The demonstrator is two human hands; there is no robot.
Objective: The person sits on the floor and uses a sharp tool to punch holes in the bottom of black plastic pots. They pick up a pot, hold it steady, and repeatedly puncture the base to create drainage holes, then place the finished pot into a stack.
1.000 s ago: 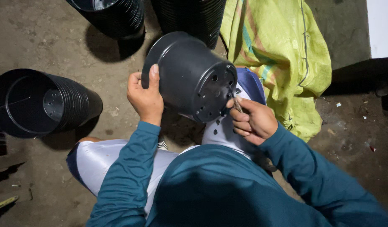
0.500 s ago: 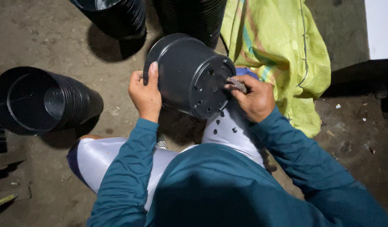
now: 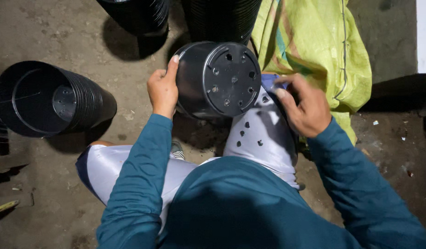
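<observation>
My left hand (image 3: 162, 90) grips the side of a black plastic pot (image 3: 222, 78), thumb along its wall. The pot lies tilted over my right knee, its round base turned up at me with several small drain holes in it. My right hand (image 3: 305, 108) is off the pot, just to its right above my knee, blurred with the fingers curled loosely. Whether it holds anything is hidden. Small black plastic bits (image 3: 250, 136) lie scattered on my pale trouser leg below the pot.
A nested stack of black pots (image 3: 79, 99) lies on its side on the dirt floor at the left. Two more stacks (image 3: 139, 14) (image 3: 222, 18) stand at the top. A yellow-green woven sack (image 3: 319, 50) lies at the right, a white block (image 3: 425, 34) beyond it.
My right hand has come off the pot's base and moved to the right. The pot has turned so its base faces up at me; my left hand still holds it.
</observation>
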